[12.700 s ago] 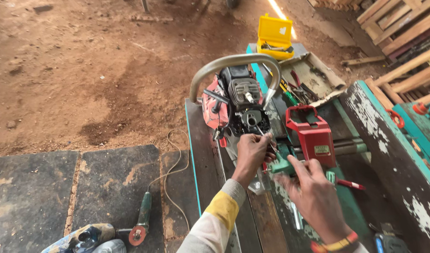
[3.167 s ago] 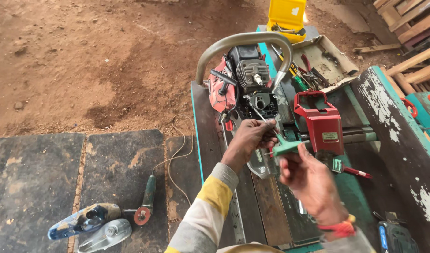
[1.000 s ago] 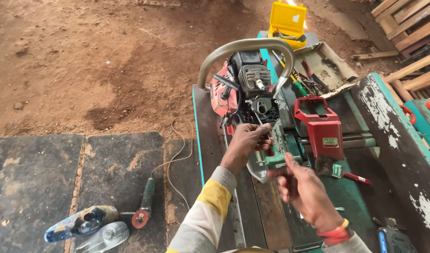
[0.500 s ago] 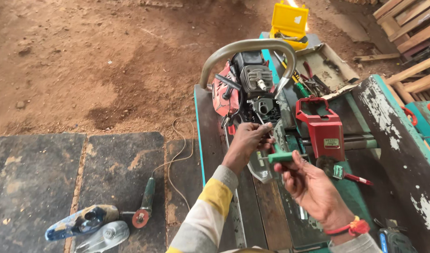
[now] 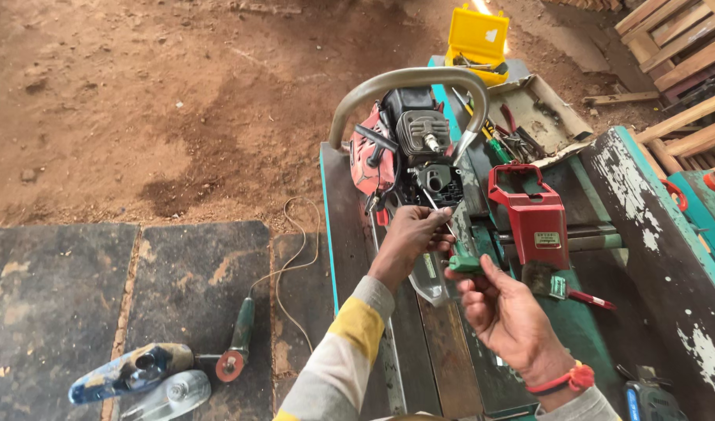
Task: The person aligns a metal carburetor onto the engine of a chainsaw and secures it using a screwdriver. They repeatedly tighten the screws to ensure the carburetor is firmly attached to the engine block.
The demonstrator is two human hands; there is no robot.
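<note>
A partly stripped chainsaw body with a grey curved handle bar lies on a green workbench. My left hand is pinched on the thin metal shaft of a screwdriver just below the engine. My right hand grips the screwdriver's green handle, palm up. The red chainsaw cover lies detached to the right of my hands.
A yellow tool case and an open tray of tools sit at the bench's far end. An angle grinder with its cord and a blue power tool lie on dark floor mats at the left. Wooden pallets stand at the right.
My right hand has shifted its hold on the green handle and turned more palm up. My left hand stays on the shaft near the engine. The chainsaw has not moved.
</note>
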